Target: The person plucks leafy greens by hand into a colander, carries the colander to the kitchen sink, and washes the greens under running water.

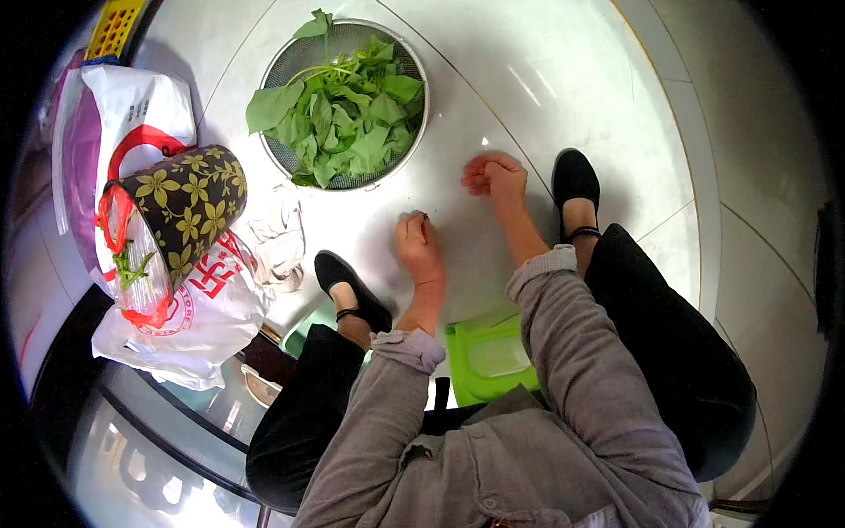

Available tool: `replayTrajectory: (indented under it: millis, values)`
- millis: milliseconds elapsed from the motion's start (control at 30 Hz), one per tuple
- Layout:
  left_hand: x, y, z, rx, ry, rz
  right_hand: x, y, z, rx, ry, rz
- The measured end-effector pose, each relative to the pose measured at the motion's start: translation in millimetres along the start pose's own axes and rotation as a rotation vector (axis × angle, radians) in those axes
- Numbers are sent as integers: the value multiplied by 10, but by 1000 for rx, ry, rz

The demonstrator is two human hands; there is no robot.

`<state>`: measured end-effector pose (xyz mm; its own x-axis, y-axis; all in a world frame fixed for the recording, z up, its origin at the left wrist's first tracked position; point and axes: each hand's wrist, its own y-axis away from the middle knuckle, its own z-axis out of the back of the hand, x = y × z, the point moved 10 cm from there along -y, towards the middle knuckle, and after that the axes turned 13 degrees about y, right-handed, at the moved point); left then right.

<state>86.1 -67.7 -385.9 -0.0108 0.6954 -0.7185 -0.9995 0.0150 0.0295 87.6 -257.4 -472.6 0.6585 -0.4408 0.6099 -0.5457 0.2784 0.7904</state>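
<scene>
My left hand is low over the pale tiled floor, below the colander, with its fingers curled closed. A tiny dark speck shows at its fingertips, too small to name. To the right, my right hand is beside the black shoe, its fingers bent together and the thumb against them; what they hold, if anything, is hidden. Ahead of both hands a round metal mesh colander sits on the floor, heaped with loose green leaves and a few stems. Neither hand touches the colander.
At left, a trash bin with a flower pattern lies tipped, lined with a plastic bag and holding green stems. White plastic bags and a crumpled cloth lie around it. A green stool is beneath me; a yellow basket stands farther off.
</scene>
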Motion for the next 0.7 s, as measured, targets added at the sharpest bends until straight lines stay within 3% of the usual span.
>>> replayTrajectory:
  millis: [167,267,367,467,533,567,633,700]
  values:
    - [-224,-106,82,-47,-88,-138,41,34,1,-15,30,-22]
    - [-132,-150,24,41,-104,-176,31,59,7,-27,44,-53]
    - [65,-199,356,-34,13,30,50,33,14,-67,43,-60]
    - [201,-427,1222,-264,95,251,-19,-42,1,-19,58,-29]
    - [241,-741,2068,-494,57,192,-116,-131,-2,-34,120,-139]
    - [20,-924,2539,-589,-203,83,-171,-206,-26,78,-33,-60]
    - [50,-1194,3384,-745,-166,13,-150,-190,-55,52,58,-72]
    - [-149,-1428,4005,-783,-323,44,-81,-143,-80,68,63,-43]
